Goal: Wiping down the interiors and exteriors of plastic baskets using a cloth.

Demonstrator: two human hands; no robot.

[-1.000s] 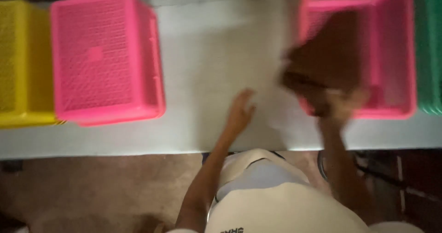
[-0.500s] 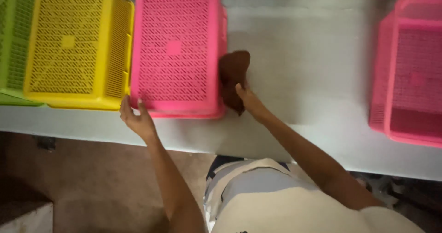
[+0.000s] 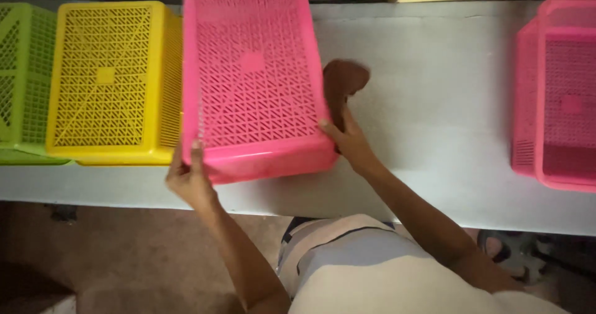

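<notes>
A pink lattice basket [image 3: 251,81] lies upside down on the white counter [image 3: 434,103], its near edge lifted and tilted toward me. My left hand [image 3: 189,180] grips its near left corner. At the near right corner my right hand [image 3: 347,143] holds the basket's edge together with a brown cloth [image 3: 343,81], which sticks up beside the basket's right wall.
A yellow basket [image 3: 112,81] lies upside down just left of the pink one, and a green basket [image 3: 22,78] sits at the far left. Another pink basket [image 3: 559,96] stands upright at the right end. The counter's near edge runs above a brown floor.
My view swung left from the right pink basket. My right hand carried the brown cloth to the upturned pink basket, and both hands now grip and lift its near edge.
</notes>
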